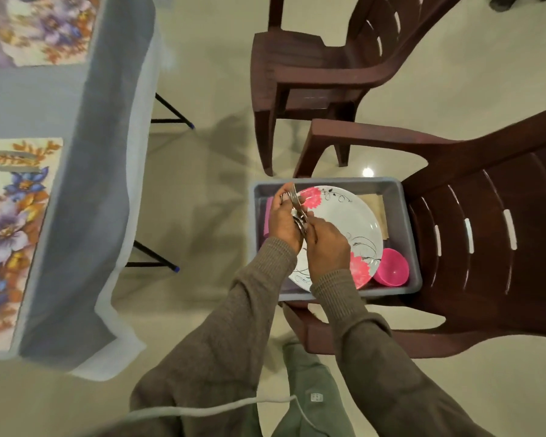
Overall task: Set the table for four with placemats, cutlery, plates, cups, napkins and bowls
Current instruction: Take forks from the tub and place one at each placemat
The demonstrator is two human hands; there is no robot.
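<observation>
Both hands over grey tub (404, 212) on chair (486, 234): L hand (284, 220) fingers curled round cutlery bundle (297, 209), R hand (327, 244) pinching same bundle. Plate (353, 216), pink bowl (391, 268) in tub. Placemats (13, 222) on bench.

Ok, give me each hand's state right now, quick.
Left hand: holding a bunch of metal cutlery over the tub.
Right hand: curled round the same cutlery lower down.

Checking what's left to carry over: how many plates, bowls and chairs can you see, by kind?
Plates: 1, white with pink flowers, in the grey tub
Bowls: 1, pink
Chairs: 2, brown
Total: 4
</observation>
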